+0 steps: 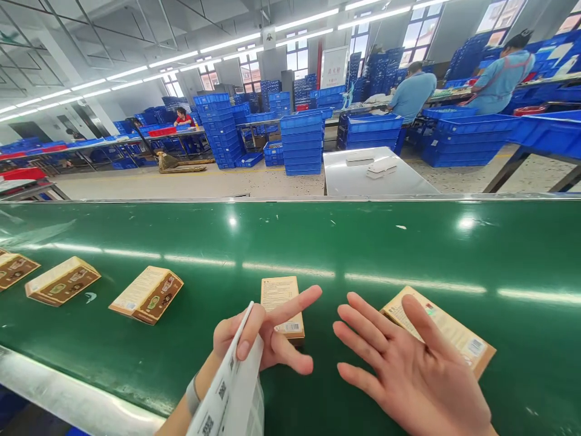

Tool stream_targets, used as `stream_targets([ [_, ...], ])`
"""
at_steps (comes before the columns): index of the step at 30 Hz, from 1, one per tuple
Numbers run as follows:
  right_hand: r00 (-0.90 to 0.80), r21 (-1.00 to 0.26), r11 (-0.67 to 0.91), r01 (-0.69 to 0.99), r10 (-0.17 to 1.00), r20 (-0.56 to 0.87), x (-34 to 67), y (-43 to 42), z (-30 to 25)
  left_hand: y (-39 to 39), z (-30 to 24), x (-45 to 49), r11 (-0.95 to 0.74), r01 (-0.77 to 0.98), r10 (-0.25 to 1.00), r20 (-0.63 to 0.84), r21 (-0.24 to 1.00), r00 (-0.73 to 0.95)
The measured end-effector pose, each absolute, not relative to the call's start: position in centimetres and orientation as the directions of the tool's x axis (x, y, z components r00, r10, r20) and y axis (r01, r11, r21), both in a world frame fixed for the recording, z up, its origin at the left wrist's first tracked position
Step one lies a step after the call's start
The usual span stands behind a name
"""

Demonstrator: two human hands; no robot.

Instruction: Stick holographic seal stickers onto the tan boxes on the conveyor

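Note:
My left hand [267,339] pinches a white printed sheet or bag [233,393] between thumb and fingers, with its index finger stretched out over a small tan box [280,297] lying on the green conveyor belt [318,242]. My right hand [408,363] is spread open, palm up, holding nothing. It hovers just in front of another tan box [458,339] on the belt. Three more brown and tan boxes lie to the left: one [147,295], one [62,280] and one [13,269] at the frame edge.
A metal rail [68,393] edges the belt on my side. Beyond the belt stands a steel table [363,181] with white items [381,166]. Stacks of blue crates [302,142] fill the floor. Workers in blue shirts [413,91] sit at benches at the back right.

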State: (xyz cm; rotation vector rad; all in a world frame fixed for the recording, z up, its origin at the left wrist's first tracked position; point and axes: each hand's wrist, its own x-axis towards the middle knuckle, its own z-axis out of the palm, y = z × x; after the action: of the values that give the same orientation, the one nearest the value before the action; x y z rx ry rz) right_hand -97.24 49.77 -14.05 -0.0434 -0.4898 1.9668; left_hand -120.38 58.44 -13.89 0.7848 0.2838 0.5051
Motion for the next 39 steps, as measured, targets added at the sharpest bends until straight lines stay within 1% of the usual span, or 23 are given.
stream_targets([
  [3,-0.390,-0.329,-0.325,-0.887,0.907,0.157,-97.6,49.9,-14.0,58.2,-14.1,-120.0,0.610,-0.355,0.518,-0.018,0.708,0.855],
  [6,-0.363,-0.324,-0.308,-0.894,0.924,0.123,-97.9,50.0,-14.1,57.8,-14.5,-119.5,0.669,-0.447,0.522,0.052,0.594,0.851],
  [8,-0.354,-0.322,-0.301,-0.898,0.928,0.120,-98.0,49.9,-14.1,57.5,-14.9,-119.3,0.704,-0.482,0.537,0.053,0.521,0.842],
  [11,-0.355,-0.310,-0.297,-0.903,0.923,0.149,-98.0,49.8,-14.2,57.2,-15.7,-119.0,0.726,-0.514,0.558,0.044,0.458,0.828],
  [13,-0.372,-0.308,-0.309,-0.900,0.913,0.169,-98.1,49.8,-14.3,56.9,-16.1,-118.8,0.712,-0.525,0.583,0.025,0.466,0.812],
  [16,-0.399,-0.324,-0.332,-0.886,0.902,0.168,-98.1,49.9,-14.5,56.6,-16.4,-118.8,0.673,-0.490,0.610,-0.041,0.554,0.791],
  [18,-0.403,-0.338,-0.335,-0.880,0.901,0.157,-98.1,50.0,-14.7,56.7,-16.4,-118.9,0.658,-0.479,0.616,-0.050,0.580,0.786],
  [24,-0.381,-0.364,-0.322,-0.874,0.919,0.102,-98.5,50.1,-14.4,57.1,-15.3,-119.8,0.666,-0.564,0.637,0.020,0.488,0.770],
  [27,-0.371,-0.368,-0.323,-0.872,0.926,0.065,-98.8,49.8,-14.2,56.9,-14.7,-120.1,0.630,-0.543,0.687,-0.072,0.555,0.723],
  [30,-0.374,-0.351,-0.328,-0.877,0.925,0.068,-99.0,49.6,-14.2,56.6,-14.3,-120.4,0.612,-0.485,0.711,-0.165,0.625,0.684],
  [33,-0.368,-0.347,-0.326,-0.880,0.928,0.062,-99.3,49.5,-14.1,56.9,-14.3,-120.6,0.596,-0.481,0.706,-0.135,0.643,0.695],
  [35,-0.347,-0.379,-0.312,-0.871,0.938,0.025,-99.1,49.5,-13.9,57.5,-14.5,-120.6,0.577,-0.473,0.698,-0.102,0.666,0.709],
  [37,-0.290,-0.436,-0.269,-0.859,0.957,-0.018,-98.2,49.6,-13.8,58.2,-14.4,-120.2,0.517,-0.406,0.722,-0.130,0.753,0.680],
  [39,-0.189,-0.538,-0.191,-0.821,0.980,-0.061,-96.7,49.9,-13.6,58.7,-14.2,-119.7,0.437,-0.303,0.775,-0.184,0.847,0.605],
])
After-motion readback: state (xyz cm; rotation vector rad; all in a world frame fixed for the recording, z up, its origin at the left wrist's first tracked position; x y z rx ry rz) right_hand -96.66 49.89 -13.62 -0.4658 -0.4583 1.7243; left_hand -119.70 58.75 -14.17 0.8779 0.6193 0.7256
